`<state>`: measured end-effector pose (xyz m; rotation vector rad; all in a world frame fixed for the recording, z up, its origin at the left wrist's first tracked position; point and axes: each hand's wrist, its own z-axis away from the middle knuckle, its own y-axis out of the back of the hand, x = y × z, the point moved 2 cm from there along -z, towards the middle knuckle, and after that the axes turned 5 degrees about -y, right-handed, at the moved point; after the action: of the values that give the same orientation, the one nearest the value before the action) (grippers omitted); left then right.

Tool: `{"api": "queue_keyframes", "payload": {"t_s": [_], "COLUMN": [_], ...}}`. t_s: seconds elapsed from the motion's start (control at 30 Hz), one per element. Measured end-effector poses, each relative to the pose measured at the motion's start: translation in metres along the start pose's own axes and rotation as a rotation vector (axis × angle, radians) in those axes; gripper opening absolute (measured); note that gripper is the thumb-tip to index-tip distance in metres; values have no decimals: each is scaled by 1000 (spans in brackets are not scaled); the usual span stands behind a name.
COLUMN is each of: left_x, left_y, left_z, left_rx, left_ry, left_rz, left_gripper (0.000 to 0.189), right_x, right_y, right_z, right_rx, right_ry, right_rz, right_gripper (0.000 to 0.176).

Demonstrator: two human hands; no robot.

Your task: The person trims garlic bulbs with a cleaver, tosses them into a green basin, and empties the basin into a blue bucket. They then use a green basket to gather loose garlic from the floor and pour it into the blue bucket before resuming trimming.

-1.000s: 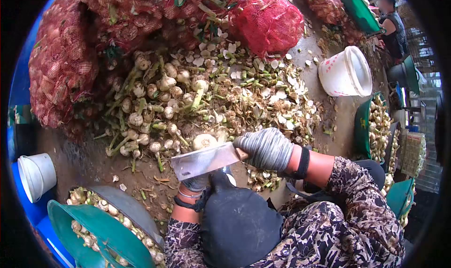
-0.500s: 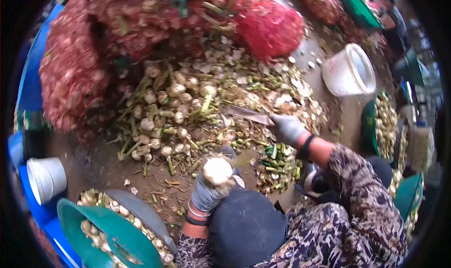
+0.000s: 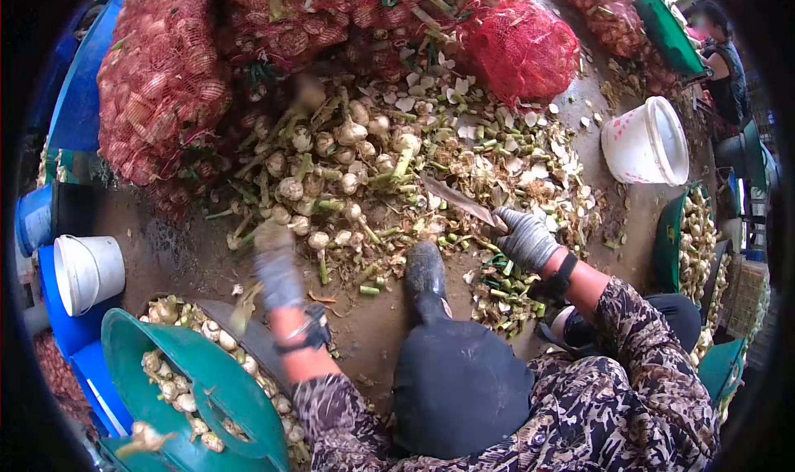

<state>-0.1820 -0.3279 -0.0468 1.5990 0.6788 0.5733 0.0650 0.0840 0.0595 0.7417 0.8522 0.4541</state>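
Note:
My right hand [image 3: 528,238], in a grey glove, grips a knife [image 3: 455,197] by its handle, the broad blade pointing up and left over the trimmings. My left hand [image 3: 279,265], also gloved, is smeared by motion at the lower left side of a heap of garlic bulbs [image 3: 335,161] with stalks attached. Whether its fingers hold anything cannot be made out. Below that hand sits a green tub [image 3: 137,335] with trimmed bulbs inside. One garlic bulb [image 3: 146,440] shows at the tub's lower left.
Red mesh sacks of garlic [image 3: 157,83] stand behind the heap. Cut stalks [image 3: 505,294] litter the floor beside my boot [image 3: 425,273]. White buckets stand left [image 3: 89,273] and right [image 3: 642,145]. Another person [image 3: 725,66] is at the upper right.
My left hand has moved left and up from in front of my knee, and the trimmed bulb it held is no longer visible there. The knife stays in my right hand. The view has shifted slightly.

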Motion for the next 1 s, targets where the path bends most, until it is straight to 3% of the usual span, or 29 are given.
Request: {"api": "queue_keyframes", "payload": {"t_s": [0.07, 0.13, 0.23, 0.33, 0.4, 0.47, 0.53, 0.57, 0.63, 0.67, 0.73, 0.8, 0.9, 0.93, 1.0], "left_x": [44, 61, 69, 74, 92, 107, 125, 133, 156, 160, 167, 173, 188, 191, 200], "left_y": [-74, -89, -102, -99, -97, -103, -127, -132, -120, -114, -61, -68, -21, -4, 35], "left_z": [-4, -9, -10, -10, -8, 19, 57, 63, 58, 61, 51, 57, 35, 29, 9], "left_rx": [-9, -178, -355, -324, -92, 21, -156, -153, -194, -191, -191, -129, 7, -39, 67], "left_ry": [542, 640, 959, 903, 806, 724, 529, 523, -17, -19, -106, -124, -205, -101, -73], "left_rz": [588, 638, 522, 476, 1310, 1726, 2104, 2110, 1003, 1003, 650, 576, 340, 603, 827], "left_gripper": [62, 71, 86, 85, 62, 51, 41, 41, 47, 47, 54, 56, 51, 46, 33], "right_x": [0, 5, 3, -24, -44, -64, -77, -90, -95, -96, -97, -99, -92, -87, -74], "right_y": [1, -4, -13, -14, -16, -19, -23, -16, -15, -14, -10, -3, -8, -10, -16], "right_z": [0, -1, -3, -4, -4, -1, -2, 0, 2, 4, 10, 16, 17, 17, 12], "right_rx": [-28, -55, -77, -125, -152, -187, -202, -252, -255, -245, -235, -246, -296, -283, -247], "right_ry": [7, -8, 45, 87, 200, 294, 389, 391, 460, 466, 474, 464, 410, 420, 433], "right_rz": [62, 61, 31, 98, 56, 81, 136, 163, 192, 213, 223, 257, 276, 281, 278], "right_gripper": [27, 28, 29, 24, 19, 17, 19, 19, 18, 16, 16, 17, 18, 18, 18]}}
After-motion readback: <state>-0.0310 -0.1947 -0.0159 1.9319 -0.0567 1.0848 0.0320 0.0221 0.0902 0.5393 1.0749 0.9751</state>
